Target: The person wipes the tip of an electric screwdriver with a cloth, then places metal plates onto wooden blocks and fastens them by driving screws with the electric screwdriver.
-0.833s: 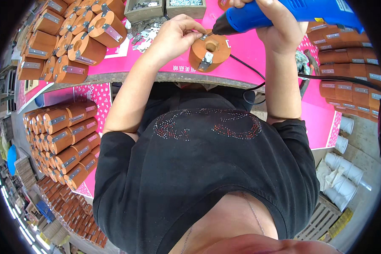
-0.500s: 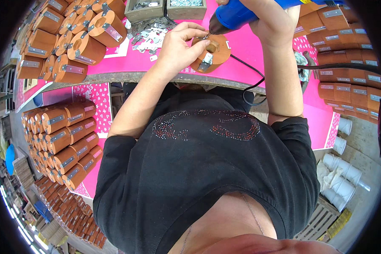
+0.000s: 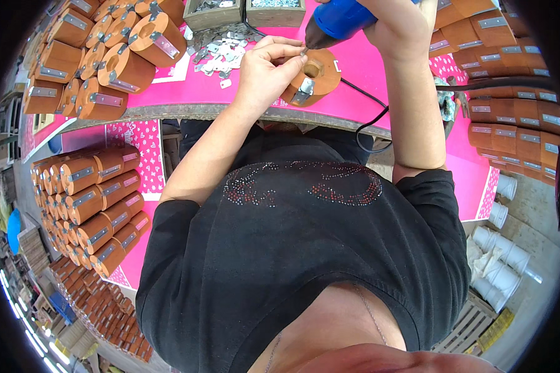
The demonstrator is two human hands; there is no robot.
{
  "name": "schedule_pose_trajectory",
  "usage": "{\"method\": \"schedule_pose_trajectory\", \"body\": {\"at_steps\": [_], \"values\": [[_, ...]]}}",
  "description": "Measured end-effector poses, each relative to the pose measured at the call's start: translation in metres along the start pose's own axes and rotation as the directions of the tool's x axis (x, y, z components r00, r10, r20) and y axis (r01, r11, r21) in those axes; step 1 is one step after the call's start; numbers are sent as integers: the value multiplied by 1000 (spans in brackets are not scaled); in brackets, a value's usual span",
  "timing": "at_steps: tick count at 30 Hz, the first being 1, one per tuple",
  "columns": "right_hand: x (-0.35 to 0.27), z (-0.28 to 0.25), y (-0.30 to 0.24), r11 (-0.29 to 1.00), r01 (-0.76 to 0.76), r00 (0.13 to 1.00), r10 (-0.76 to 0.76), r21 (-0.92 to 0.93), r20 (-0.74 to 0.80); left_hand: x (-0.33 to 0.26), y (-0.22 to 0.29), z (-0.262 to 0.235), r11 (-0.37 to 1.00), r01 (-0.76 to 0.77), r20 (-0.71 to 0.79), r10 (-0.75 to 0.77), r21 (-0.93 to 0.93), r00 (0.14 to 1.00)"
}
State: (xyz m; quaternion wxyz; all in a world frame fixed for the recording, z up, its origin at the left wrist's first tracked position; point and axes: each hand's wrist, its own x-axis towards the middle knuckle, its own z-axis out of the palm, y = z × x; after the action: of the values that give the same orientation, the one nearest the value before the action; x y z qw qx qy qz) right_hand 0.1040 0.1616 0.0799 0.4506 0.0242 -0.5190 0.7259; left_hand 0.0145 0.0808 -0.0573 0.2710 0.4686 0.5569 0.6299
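My right hand (image 3: 406,31) is wrapped round a blue power screwdriver (image 3: 340,20) with a dark nose, partly cut off by the upper edge. Its tip points down at the fingertips of my left hand (image 3: 269,69). Thumb and forefinger of that hand are pinched together at the tip; whatever they hold is too small to make out. Beside these fingers, on the pink table, rests a round brown block (image 3: 323,81) with a hole through its middle. A shiny metal plate (image 3: 303,92) sits on the block's near side, and my left fingers partly cover the block's left side.
Loose metal plates (image 3: 225,55) lie left of my left hand, below two wooden boxes (image 3: 274,15) of small metal parts. Brown blocks with plates are stacked at left (image 3: 126,69), lower left (image 3: 84,202) and right (image 3: 516,112). A black cable (image 3: 372,102) loops over the table's near edge.
The screwdriver has shifted slightly up and left, and its thick cable at right now sits higher. My left fingertips stay pinched by the tip, nearly in place.
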Motion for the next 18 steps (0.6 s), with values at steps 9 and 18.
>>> {"method": "schedule_pose_trajectory", "body": {"at_steps": [9,18], "values": [[1,2,-9,945,18,999,-30,-325,-33,3,3,5,1000,-5,23,4,13,1000],[-2,0,-3,945,45,999,-49,-324,-6,2,1,4,995,-2,-4,3,99,1000]]}}
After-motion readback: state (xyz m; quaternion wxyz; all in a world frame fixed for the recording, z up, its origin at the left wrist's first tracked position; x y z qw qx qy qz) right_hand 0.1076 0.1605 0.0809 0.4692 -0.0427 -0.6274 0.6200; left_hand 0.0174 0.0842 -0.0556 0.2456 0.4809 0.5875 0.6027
